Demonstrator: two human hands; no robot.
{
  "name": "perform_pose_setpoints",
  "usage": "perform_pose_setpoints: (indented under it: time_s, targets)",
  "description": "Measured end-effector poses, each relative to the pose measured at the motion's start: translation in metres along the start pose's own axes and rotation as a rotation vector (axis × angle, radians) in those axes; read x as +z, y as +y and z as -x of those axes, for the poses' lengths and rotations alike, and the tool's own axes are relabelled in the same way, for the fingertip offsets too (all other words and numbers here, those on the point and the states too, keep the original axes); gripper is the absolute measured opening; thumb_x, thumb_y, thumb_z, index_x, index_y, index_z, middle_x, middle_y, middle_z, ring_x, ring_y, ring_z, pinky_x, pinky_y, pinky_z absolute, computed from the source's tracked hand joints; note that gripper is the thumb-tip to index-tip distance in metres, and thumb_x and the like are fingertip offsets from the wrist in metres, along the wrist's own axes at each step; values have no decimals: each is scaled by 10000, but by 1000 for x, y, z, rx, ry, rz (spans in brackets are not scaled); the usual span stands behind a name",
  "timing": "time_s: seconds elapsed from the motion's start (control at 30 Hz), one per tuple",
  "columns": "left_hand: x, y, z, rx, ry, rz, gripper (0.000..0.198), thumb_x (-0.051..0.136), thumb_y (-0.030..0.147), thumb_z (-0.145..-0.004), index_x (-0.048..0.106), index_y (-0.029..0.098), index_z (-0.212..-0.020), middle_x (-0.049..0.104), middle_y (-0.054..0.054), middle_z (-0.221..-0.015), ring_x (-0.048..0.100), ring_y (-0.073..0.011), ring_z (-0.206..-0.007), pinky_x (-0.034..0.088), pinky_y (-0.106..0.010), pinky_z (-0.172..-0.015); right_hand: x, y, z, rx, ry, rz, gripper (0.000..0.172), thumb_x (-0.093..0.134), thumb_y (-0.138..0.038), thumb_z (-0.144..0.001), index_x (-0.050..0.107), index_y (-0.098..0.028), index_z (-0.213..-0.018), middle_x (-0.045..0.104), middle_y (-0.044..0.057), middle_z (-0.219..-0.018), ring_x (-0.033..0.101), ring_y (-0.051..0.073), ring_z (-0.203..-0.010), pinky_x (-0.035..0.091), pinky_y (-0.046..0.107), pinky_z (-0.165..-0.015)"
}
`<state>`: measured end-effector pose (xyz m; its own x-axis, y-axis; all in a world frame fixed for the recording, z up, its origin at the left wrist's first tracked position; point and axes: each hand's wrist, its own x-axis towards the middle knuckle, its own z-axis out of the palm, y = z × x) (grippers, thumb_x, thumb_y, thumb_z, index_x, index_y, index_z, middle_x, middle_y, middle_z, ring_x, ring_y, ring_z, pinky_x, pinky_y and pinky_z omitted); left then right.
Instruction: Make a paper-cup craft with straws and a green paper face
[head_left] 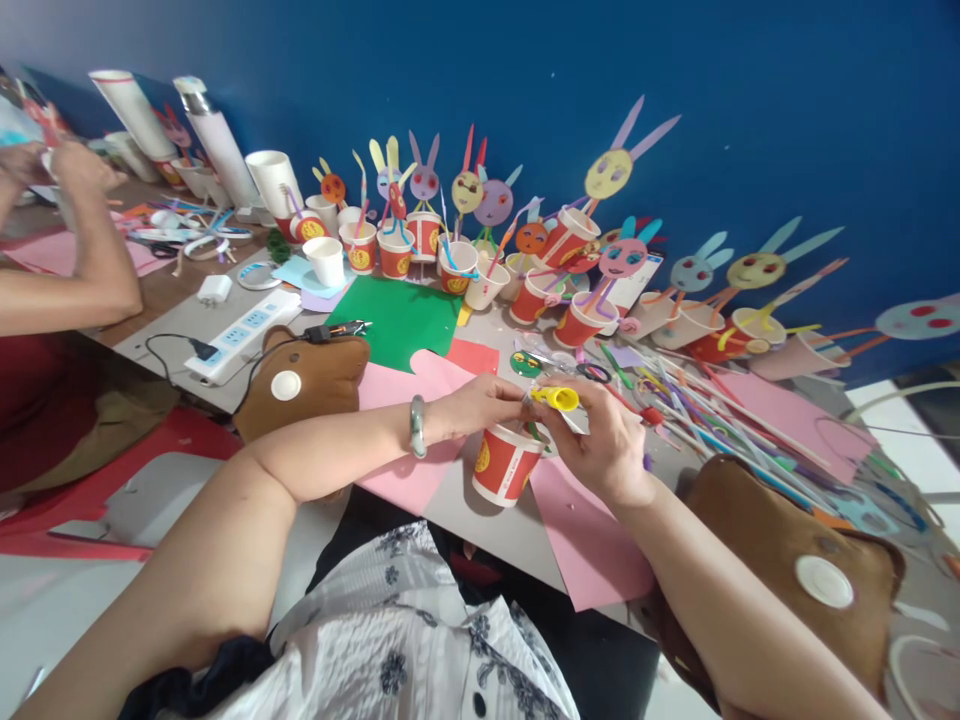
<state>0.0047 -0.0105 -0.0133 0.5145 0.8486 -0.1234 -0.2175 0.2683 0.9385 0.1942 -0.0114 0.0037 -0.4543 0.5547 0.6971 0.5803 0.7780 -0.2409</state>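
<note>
A red and white paper cup (504, 470) stands upright at the table's front edge, between my hands. My right hand (604, 440) is closed around a small yellow tube-shaped piece (561, 399), its open end facing me, just above the cup's rim. From the left, my left hand (491, 408) reaches over the cup with thumb and fingers pinched close to the yellow piece. What sits in that pinch is too small to make out. A bit of green shows at the cup's mouth, partly behind my right hand. Pink paper (409, 440) lies under my left forearm.
Finished rabbit figures in cups, such as a pink-faced one (624, 257), line the blue wall. Pipe cleaners (720, 410) lie to the right. Brown bear-shaped cushions (780, 560) flank me. A power strip (244, 335) and another person's arm (82, 240) are at left.
</note>
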Motion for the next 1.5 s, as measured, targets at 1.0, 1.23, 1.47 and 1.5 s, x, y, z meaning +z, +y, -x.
perform_pose_setpoints:
  time_s: [1.0, 1.23, 1.47, 1.5]
  targets:
    - [3, -1, 0, -102, 16, 118, 178, 826, 255, -741, 726, 109, -759, 708, -23, -736, 641, -122, -705, 488, -268, -747, 10, 7, 5, -207, 89, -15, 411, 679, -130, -898, 549, -223, -1277, 758, 111, -1106, 747, 262, -1004, 610, 374, -820]
    - [8, 4, 3, -161, 27, 29, 206, 832, 281, -736, 722, 108, -746, 720, -35, -720, 653, -128, -660, 502, -287, -735, 6, 9, -1, -80, 128, 8, 271, 652, -196, -929, 564, -243, -1180, 763, 95, -1077, 754, 255, -950, 609, 372, -777]
    - [6, 2, 1, -161, 42, 60, 220, 829, 291, -742, 702, 111, -732, 714, -26, -706, 654, -114, -641, 510, -273, -724, -2, 1, -3, -1, 165, -160, 271, 694, -213, -891, 567, -239, -1128, 757, 80, -989, 757, 252, -860, 608, 379, -727]
    - [6, 2, 1, -151, 30, 65, 232, 834, 304, -739, 706, 111, -740, 717, -28, -717, 658, -117, -656, 513, -276, -735, -2, 0, -4, -44, 144, -154, 284, 696, -195, -884, 564, -241, -1131, 756, 77, -981, 756, 250, -862, 607, 377, -728]
